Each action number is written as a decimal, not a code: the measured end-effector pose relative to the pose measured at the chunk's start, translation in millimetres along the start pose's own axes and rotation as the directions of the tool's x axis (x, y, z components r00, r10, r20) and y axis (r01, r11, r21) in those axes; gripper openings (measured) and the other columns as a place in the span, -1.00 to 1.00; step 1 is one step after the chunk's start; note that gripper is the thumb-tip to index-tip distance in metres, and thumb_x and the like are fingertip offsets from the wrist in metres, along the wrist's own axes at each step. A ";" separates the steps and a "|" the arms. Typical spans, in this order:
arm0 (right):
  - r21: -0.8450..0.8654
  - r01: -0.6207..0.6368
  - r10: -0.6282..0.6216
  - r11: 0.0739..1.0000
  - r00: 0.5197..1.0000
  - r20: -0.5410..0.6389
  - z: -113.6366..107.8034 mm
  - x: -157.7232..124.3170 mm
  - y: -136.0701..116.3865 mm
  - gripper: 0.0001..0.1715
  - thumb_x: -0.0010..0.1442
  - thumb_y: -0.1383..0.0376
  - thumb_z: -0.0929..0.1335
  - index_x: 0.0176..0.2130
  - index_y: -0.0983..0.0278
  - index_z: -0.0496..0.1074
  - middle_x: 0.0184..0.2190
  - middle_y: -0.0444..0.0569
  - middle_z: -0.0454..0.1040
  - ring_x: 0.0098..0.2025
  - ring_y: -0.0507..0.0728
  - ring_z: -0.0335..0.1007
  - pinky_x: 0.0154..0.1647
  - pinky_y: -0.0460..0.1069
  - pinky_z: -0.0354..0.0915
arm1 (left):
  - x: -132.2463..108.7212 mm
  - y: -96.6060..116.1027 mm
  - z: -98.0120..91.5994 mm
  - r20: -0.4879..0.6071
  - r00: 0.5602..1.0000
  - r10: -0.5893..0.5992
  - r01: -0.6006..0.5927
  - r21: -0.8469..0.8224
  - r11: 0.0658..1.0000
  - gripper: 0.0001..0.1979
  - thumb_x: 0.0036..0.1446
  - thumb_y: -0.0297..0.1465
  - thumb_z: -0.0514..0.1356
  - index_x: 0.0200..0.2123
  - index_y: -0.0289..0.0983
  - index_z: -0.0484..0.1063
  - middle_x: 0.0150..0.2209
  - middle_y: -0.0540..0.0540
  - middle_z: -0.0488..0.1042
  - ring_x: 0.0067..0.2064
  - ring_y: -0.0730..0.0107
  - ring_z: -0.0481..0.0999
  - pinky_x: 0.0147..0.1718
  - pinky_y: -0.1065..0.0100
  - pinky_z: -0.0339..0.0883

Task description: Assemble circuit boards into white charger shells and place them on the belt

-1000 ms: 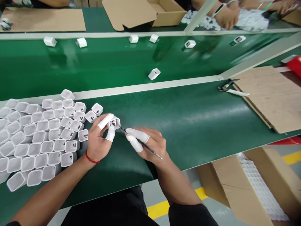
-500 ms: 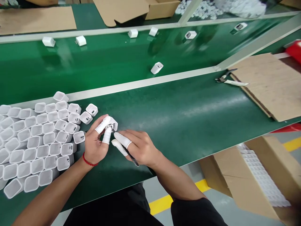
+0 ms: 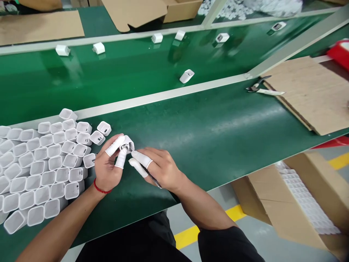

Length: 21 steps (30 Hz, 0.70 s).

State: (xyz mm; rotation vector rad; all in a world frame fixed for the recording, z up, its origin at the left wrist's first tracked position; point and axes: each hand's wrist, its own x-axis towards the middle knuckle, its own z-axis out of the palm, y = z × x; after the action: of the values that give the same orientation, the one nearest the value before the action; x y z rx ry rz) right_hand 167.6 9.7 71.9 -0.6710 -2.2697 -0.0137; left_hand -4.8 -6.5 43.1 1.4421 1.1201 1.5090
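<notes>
My left hand (image 3: 110, 165), with white finger cots on thumb and forefinger and a red string at the wrist, pinches a small white plastic charger shell (image 3: 127, 142) just above the green table (image 3: 218, 134). My right hand (image 3: 156, 167), also in finger cots, grips a thin dark tool (image 3: 151, 178) like a pen, its tip inside the shell's open end. A packed cluster of white shells (image 3: 43, 163) lies on the table just left of my left hand.
Single white shells (image 3: 187, 76) ride the green conveyor belt (image 3: 122, 72) beyond a pale rail. Cutters (image 3: 256, 86) lie beside a wooden board (image 3: 308, 92) at the right. Cardboard boxes (image 3: 297, 203) stand on the floor below right; more cardboard lies at the far side.
My right hand slid in closer to the shell, pushing the tool's tip into it. The view shifted slightly; shells on the belt moved along. A co-worker's hands at the far side left the view.
</notes>
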 end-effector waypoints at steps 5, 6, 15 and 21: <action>-0.041 0.044 -0.042 0.998 0.998 0.055 3.3 -3.0 -2.6 -0.77 0.30 0.44 0.17 -0.25 0.36 0.39 -0.32 0.16 0.47 -0.36 0.17 0.41 -0.47 0.03 0.41 | -1.1 0.6 -2.0 0.003 0.999 0.049 -0.049 0.090 0.995 -0.67 0.21 -0.47 0.22 0.04 -0.15 0.49 0.07 -0.14 0.45 -0.04 0.19 0.54 -0.04 0.20 0.52; -0.043 0.053 -0.050 0.998 0.997 0.060 4.1 -3.6 -2.6 -0.78 0.30 0.44 0.18 -0.25 0.36 0.39 -0.32 0.16 0.47 -0.36 0.17 0.41 -0.48 0.02 0.40 | -1.2 -0.2 -2.3 0.006 0.999 0.046 -0.046 0.100 0.994 -0.68 0.21 -0.47 0.21 0.04 -0.16 0.49 0.07 -0.13 0.45 -0.05 0.20 0.54 -0.04 0.21 0.52; 0.221 -0.178 0.234 0.959 0.936 -0.263 -0.2 -1.1 -3.2 -0.77 0.25 0.44 0.33 -0.08 0.25 0.42 -0.44 -0.05 0.50 -0.50 0.09 0.43 -0.54 -0.04 0.38 | 4.6 -2.6 1.3 -0.044 0.962 -0.270 0.262 -0.137 0.955 -0.64 0.15 -0.28 0.29 -0.01 -0.29 0.50 -0.03 -0.20 0.50 -0.10 0.16 0.57 -0.03 0.16 0.52; 0.393 -0.147 0.267 0.908 0.925 -0.270 6.4 0.5 2.4 -0.71 0.26 0.43 0.36 -0.01 0.23 0.43 -0.32 -0.02 0.56 -0.35 0.14 0.54 -0.37 0.02 0.52 | 8.8 10.2 2.5 -0.014 0.958 -0.286 0.282 -0.133 0.950 -0.66 0.14 -0.27 0.30 -0.05 -0.32 0.53 -0.12 -0.17 0.55 -0.16 0.19 0.59 -0.08 0.17 0.54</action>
State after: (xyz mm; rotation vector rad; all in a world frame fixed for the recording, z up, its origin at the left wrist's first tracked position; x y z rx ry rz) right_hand 164.2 13.4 67.2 -0.6545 -1.8112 0.3742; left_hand -2.5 -1.4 55.6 1.1181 1.1709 1.3775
